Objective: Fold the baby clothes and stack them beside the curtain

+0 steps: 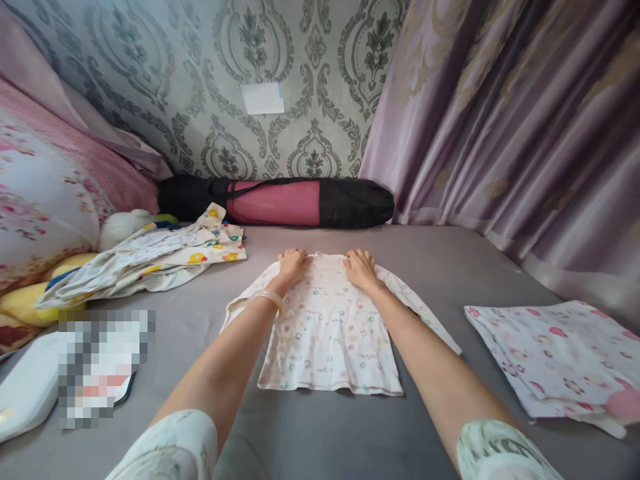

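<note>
A small white long-sleeved shirt with a fine coloured print lies spread on the grey sheet, its collar pointing away from me and its hem toward me. My left hand, a pale bangle on its wrist, is closed on the cloth at the left shoulder. At the opposite shoulder, my right hand grips the fabric with bent fingers. Both sleeves fan outward and are partly covered by my forearms. Slight ripples run across the lower part of the shirt.
Folded pink-patterned cloth lies at right. Rumpled printed clothes are at left, near a floral pillow. A white case sits beside a blurred-out item. A rolled pink mat in a black bag lines the wall.
</note>
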Motion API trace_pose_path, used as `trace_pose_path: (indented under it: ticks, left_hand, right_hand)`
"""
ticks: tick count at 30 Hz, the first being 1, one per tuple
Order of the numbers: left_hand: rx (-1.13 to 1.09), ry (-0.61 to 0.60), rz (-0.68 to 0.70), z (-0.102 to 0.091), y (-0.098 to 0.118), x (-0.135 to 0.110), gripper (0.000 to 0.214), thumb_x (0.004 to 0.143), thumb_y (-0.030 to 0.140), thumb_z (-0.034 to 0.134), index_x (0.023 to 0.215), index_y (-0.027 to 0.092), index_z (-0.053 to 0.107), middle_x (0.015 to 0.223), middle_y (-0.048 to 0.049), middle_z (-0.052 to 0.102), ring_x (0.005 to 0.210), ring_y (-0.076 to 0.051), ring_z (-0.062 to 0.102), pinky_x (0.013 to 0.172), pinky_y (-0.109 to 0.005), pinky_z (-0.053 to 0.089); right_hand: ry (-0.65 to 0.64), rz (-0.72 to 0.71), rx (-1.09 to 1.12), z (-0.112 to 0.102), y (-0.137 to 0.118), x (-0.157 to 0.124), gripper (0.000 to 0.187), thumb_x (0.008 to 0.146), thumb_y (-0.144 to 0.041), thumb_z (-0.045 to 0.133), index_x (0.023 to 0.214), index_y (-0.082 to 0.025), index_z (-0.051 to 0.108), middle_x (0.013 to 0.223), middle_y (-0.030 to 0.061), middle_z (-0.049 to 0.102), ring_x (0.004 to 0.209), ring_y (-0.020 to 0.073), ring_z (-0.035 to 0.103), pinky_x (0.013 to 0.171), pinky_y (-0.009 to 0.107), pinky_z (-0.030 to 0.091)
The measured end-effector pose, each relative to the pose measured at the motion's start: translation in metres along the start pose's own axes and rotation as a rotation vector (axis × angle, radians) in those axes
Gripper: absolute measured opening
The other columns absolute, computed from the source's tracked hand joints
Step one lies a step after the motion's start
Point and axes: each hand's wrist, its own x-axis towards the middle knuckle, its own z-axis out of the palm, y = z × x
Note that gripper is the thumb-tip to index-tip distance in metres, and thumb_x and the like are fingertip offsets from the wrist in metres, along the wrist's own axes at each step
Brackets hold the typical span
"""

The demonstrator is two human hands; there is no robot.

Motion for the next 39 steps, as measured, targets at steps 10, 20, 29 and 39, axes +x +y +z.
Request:
trace_pose_path:
  ticks: [10, 20, 29, 39]
  left_hand:
    - [0.162, 0.16, -0.061, 0.012, 0.003, -0.01, 0.038, 0.094, 0.038, 0.037, 0.115, 0.009, 0.049, 0.114, -0.0217, 0.055, 0.107, -0.035, 0.049, 0.087, -0.045, 0.037]
    - [0.093, 0.128, 0.315, 0.008, 0.065, -0.021, 0.027, 0.093, 0.026, 0.038, 0.11, 0.016, 0.056, 0.112, -0.0148, 0.058, 0.105, -0.029, 0.05, 0.09, -0.044, 0.038]
    - [-0.263, 0.046, 0.59, 0.056, 0.149, -0.033, 0.035, 0.092, 0.019, 0.036, 0.118, 0.013, 0.058, 0.126, -0.0149, 0.059, 0.118, -0.022, 0.053, 0.103, -0.038, 0.042]
    - [-0.066, -0.039, 0.52, 0.068, 0.154, -0.042, 0.052, 0.098, 0.038, 0.028, 0.144, 0.015, 0.038, 0.152, -0.0124, 0.036, 0.142, -0.028, 0.028, 0.116, -0.047, 0.022]
  right_hand:
    - [-0.005, -0.031, 0.179, -0.023, 0.022, -0.006, 0.04, 0.098, -0.033, 0.04, 0.134, -0.016, 0.046, 0.134, 0.0105, 0.052, 0.12, 0.0196, 0.045, 0.1, 0.027, 0.031]
    - [-0.46, 0.444, 0.194, -0.087, 0.146, -0.122, 0.029, 0.085, -0.034, 0.058, 0.064, -0.014, 0.062, 0.052, 0.0041, 0.061, 0.047, 0.0139, 0.058, 0.048, 0.022, 0.044]
    - [-0.547, 0.459, 0.348, -0.087, 0.138, -0.135, 0.02, 0.068, -0.022, 0.071, 0.054, -0.017, 0.057, 0.042, -0.0048, 0.049, 0.04, 0.0079, 0.045, 0.043, 0.019, 0.035]
    - [-0.143, 0.447, 0.527, -0.114, 0.205, -0.11, 0.009, 0.072, -0.02, 0.062, 0.08, -0.016, 0.062, 0.056, -0.0051, 0.053, 0.049, 0.0086, 0.047, 0.045, 0.019, 0.031]
